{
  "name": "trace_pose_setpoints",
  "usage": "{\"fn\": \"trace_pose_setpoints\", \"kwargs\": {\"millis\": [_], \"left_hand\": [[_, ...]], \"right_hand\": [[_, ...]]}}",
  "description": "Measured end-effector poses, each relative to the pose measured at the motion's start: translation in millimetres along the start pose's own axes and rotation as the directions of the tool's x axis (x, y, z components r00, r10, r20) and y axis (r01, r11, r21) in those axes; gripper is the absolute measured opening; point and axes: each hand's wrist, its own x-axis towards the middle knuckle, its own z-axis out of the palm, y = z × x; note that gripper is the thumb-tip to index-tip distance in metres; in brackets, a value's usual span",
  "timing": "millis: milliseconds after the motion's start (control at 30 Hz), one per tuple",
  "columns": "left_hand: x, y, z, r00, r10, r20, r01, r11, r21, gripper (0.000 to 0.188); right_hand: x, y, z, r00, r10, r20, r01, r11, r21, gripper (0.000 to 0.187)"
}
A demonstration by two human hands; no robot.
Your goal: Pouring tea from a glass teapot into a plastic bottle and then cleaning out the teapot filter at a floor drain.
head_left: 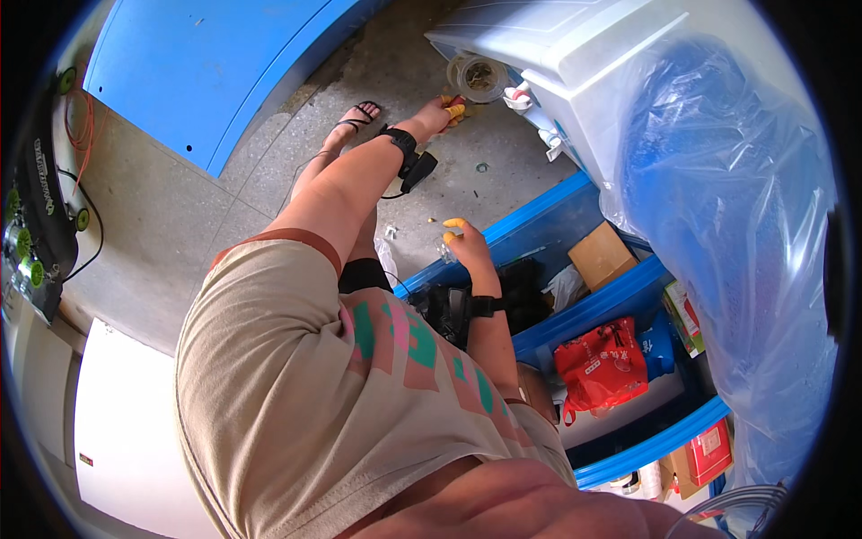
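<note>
- Rough grey concrete floor [180,207] fills upper left.
- My left hand [437,115] pinches something small and yellow under the clear round jar [476,76].
- My right hand [467,244], yellow fingertips, hovers half-curled, holding nothing, over the blue shelf [539,211].

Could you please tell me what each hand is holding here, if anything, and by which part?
Both hands wear yellow fingertip covers. The left hand pinches something small and reddish; what it is cannot be told. The right hand appears to hold nothing.

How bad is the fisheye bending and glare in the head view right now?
Head view: strong fisheye, the blue shelf edge bows and a black ring frames the picture; daylight glare whitens the clear plastic sheet and the white cabinet; left hand and right hand, yellow-tipped fingers, look sharp.
</note>
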Motion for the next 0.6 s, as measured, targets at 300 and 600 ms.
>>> {"fn": "trace_pose_setpoints", "kwargs": {"millis": [300, 600], "left_hand": [[-11, 10, 1, 0.998, 0.032, -0.061, -0.029, 0.999, 0.042, 0.033], [3, 7, -4, 0.995, 0.057, -0.078, -0.047, 0.990, 0.131, 0.038]], "right_hand": [[-2, -8, 0, 1.000, -0.001, 0.030, 0.001, 1.000, -0.006, 0.036], [-2, -14, 1, 0.998, -0.005, 0.061, 0.005, 1.000, 0.003, 0.035]]}}
